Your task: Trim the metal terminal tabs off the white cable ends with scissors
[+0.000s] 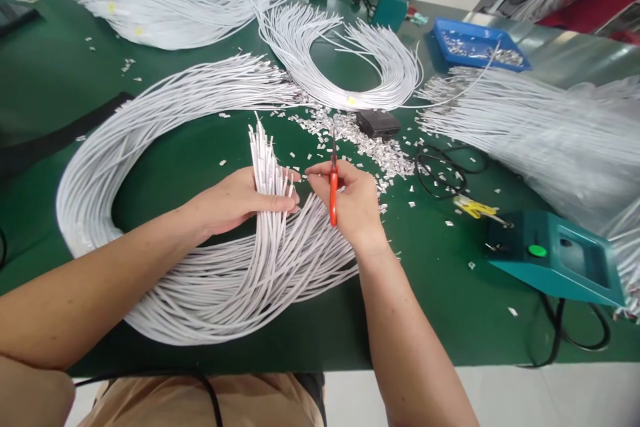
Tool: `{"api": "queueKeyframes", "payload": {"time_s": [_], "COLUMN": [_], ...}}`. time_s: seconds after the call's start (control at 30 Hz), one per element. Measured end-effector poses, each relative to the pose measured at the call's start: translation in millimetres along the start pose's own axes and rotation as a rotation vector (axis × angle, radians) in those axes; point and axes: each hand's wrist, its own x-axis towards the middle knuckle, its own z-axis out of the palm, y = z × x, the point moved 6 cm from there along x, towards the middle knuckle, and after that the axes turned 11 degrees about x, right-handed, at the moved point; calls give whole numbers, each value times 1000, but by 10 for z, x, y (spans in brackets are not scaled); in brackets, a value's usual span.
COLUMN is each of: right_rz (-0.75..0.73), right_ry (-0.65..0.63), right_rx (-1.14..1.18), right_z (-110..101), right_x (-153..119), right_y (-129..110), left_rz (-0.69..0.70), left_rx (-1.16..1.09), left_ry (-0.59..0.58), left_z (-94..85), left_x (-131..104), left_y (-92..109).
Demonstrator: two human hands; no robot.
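The left hand (237, 199) grips an upright bunch of thin white wires (267, 177), fingers closed, thumb across the front. The right hand (356, 207) curls around 1 slim red-handled metal tool (333, 197), tip upward; whether its thumb and forefinger pinch anything cannot be told. The bunch rises from a large white wire coil (90, 173) on the green tabletop (170, 153).

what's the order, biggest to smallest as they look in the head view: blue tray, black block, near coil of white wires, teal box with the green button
1. near coil of white wires
2. teal box with the green button
3. blue tray
4. black block

Apparent size only; the tray lies farther off.
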Motion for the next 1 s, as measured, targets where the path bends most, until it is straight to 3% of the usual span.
{"api": "queueKeyframes", "payload": {"time_s": [0.3,0.57,0.63,0.73,0.87,1.0], "right_rz": [165,195,187,128,26,41], "right_ry": [-307,-344,-301,-200,-204,-219], "right_rx": [391,395,293,-53,-518,-626], "right_z": [146,136,105,47,101,144], "right_x": [-20,-11,-9,-6,-21,-20], "right_y": [69,132,131,116,86,85], "left_rz": [73,33,41,70,117,148], "left_rx": [14,-51,-79,-81,-51,-30], "left_ry": [-28,-48,-33,23,139,194], "left_z": [32,90,83,33,-50,-67], "left_x": [39,5,8,16,8,-9], "left_y": [-10,0,-3,-8,-3,20]}}
